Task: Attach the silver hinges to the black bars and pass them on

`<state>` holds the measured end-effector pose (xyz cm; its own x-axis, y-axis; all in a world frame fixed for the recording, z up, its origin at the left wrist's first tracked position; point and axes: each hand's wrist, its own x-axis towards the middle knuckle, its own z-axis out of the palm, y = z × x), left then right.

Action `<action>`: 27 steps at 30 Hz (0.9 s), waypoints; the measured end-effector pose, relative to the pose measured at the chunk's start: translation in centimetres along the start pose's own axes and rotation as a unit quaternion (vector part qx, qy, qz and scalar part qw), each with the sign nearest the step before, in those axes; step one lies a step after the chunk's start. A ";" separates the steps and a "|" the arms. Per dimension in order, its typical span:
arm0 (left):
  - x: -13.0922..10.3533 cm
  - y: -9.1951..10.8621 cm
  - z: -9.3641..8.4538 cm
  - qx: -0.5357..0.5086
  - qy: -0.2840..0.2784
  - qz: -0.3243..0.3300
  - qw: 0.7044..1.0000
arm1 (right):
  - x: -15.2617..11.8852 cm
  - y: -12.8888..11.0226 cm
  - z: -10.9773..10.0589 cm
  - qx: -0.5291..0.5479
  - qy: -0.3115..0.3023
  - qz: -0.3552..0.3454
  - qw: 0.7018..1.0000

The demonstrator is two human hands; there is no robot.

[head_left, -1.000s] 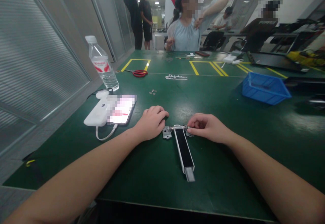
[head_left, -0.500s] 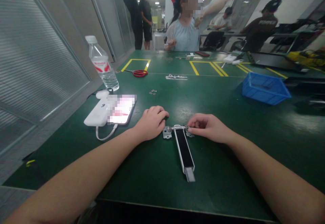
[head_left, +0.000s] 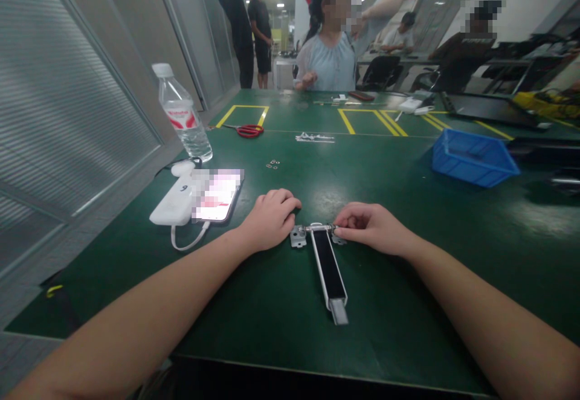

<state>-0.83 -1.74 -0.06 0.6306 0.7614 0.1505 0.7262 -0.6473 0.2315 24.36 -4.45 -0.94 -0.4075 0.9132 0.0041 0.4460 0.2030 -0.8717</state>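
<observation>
On the green table lies a metal hinge-like part (head_left: 330,267) with a long arm, black along the middle with pale edges, and a grey tab at the near end. A rod crosses its far end, with a flat metal bracket (head_left: 298,237) on the left and another on the right, partly covered by my fingers. My right hand (head_left: 374,228) is closed, thumb and fingertips pinching the right end of the rod. My left hand (head_left: 272,219) rests palm down beside the left bracket, fingers loosely bent and apart. Its thumb is close to the bracket; contact cannot be made out.
Left of my left hand lie a lit phone (head_left: 220,197) and a white power bank (head_left: 174,200) with a cable. Behind them stands a water bottle (head_left: 183,113). Farther off are small rings (head_left: 272,164), red-handled scissors (head_left: 249,130) and a blue bin (head_left: 473,158). A person (head_left: 328,55) is across the table.
Both my hands and the hinge-like part stay in place. Across the table, the person's raised arm has shifted slightly.
</observation>
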 end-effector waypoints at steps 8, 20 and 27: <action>0.0 0.0 -0.1 0.001 -0.003 0.003 1.000 | -0.1 -0.5 -0.1 -0.001 -0.007 -0.002 1.000; 0.0 0.0 -0.1 0.004 -0.004 0.001 1.000 | 0.0 -0.3 -0.1 -0.014 0.003 -0.004 1.000; 0.0 0.1 -0.1 -0.001 -0.004 0.001 1.000 | -0.1 -0.6 -0.2 -0.030 -0.004 0.003 1.000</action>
<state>-0.82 -1.78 0.08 0.6347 0.7593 0.1435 0.7240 -0.6492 0.2332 24.25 -4.57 -0.34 -0.4113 0.9115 -0.0049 0.4945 0.2187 -0.8412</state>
